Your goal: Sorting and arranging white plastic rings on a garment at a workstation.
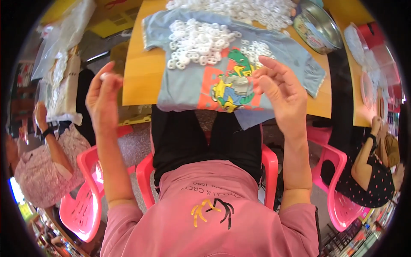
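My left hand (105, 96) is raised off the left edge of the table, its thumb and fingers pinched round a small white plastic piece (104, 76). Over the right part of the grey-blue T-shirt (180, 88) hovers my right hand (282, 88), fingers loosely curved and apart, with nothing visible in them. The T-shirt lies spread on the table and has a colourful cartoon print. A heap of white two-holed plastic pieces (199, 43) rests on it, and a smaller heap of the same pieces (257, 50) lies near my right fingertips.
The wooden table (139, 73) carries a larger pile of white pieces (239, 9) at its far side. A round metal tin (317, 26) stands at the far right. Pink plastic chairs (85, 210) flank me, with a person (53, 167) at left and another person (368, 171) at right.
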Motion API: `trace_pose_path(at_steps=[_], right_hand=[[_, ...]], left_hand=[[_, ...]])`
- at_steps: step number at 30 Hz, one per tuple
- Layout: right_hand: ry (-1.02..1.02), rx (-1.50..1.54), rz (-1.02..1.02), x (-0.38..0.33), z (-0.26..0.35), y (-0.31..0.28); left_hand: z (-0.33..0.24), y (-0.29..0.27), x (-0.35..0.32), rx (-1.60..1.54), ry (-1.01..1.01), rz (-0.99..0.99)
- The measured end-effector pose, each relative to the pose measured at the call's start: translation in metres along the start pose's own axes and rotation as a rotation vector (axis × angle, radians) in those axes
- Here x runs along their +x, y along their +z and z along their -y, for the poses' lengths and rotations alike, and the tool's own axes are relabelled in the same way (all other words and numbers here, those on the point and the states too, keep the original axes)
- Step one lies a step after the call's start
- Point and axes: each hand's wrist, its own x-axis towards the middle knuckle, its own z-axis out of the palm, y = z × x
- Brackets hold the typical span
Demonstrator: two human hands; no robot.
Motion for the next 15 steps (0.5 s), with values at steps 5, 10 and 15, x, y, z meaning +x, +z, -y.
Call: trace_pose_path(at_steps=[5, 10, 15], right_hand=[[0.015, -0.521, -0.317, -0.001, -0.017, -0.075], [0.006, -0.756, -0.389, 0.000, -0.017, -0.113], [-0.079, -0.916, -0.183, 0.013, -0.014, -0.095]], left_hand=[[0.055, -0.107, 0.010, 0.439, -0.191, -0.203], [0.071, -0.103, -0.001, 0.664, -0.030, -0.381], [0.013, 0.018, -0.019, 0.461, 0.235, -0.299]])
